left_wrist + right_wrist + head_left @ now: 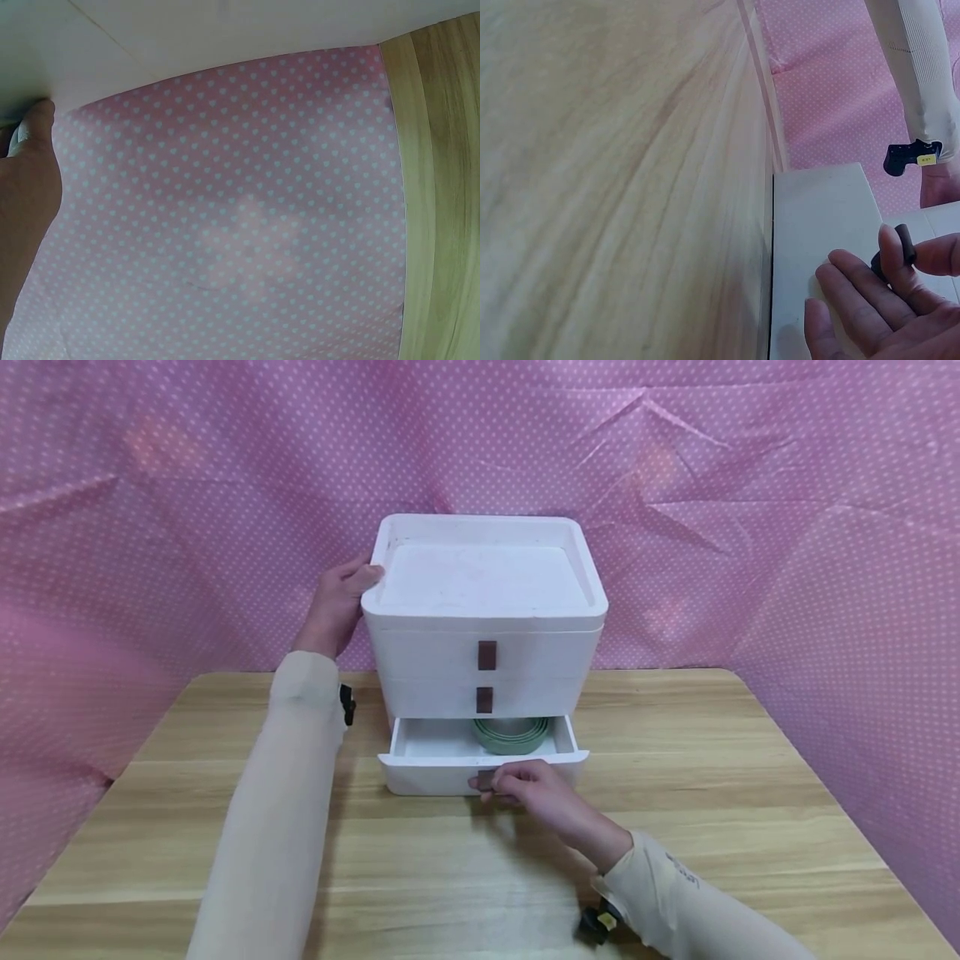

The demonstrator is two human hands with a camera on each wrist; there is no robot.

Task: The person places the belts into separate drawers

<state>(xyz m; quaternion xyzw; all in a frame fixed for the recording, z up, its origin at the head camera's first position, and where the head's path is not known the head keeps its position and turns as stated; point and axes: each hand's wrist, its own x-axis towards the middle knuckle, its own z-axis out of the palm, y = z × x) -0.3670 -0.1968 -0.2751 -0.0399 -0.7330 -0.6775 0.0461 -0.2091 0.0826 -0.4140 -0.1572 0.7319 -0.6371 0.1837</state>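
A white drawer cabinet (483, 668) with a tray-like top stands at the back of the table. My left hand (337, 602) grips its upper left edge, thumb over the rim; in the left wrist view that hand (26, 195) is partly cut off, against the cabinet's side. The bottom drawer (435, 781) is pulled partway out, and a green round object with ringed edges (512, 742), perhaps a coiled band or nested bowls, lies inside it. My right hand (543, 797) pinches the drawer's brown pull tab (906, 244) between thumb and index finger, the other fingers loosely extended.
Two upper drawers with brown tabs (487, 656) are closed. The wooden table (420, 877) reaches forward and to both sides of the cabinet. Pink dotted cloth (480, 435) hangs behind and at the sides. Small black devices (597, 922) are strapped at both wrists.
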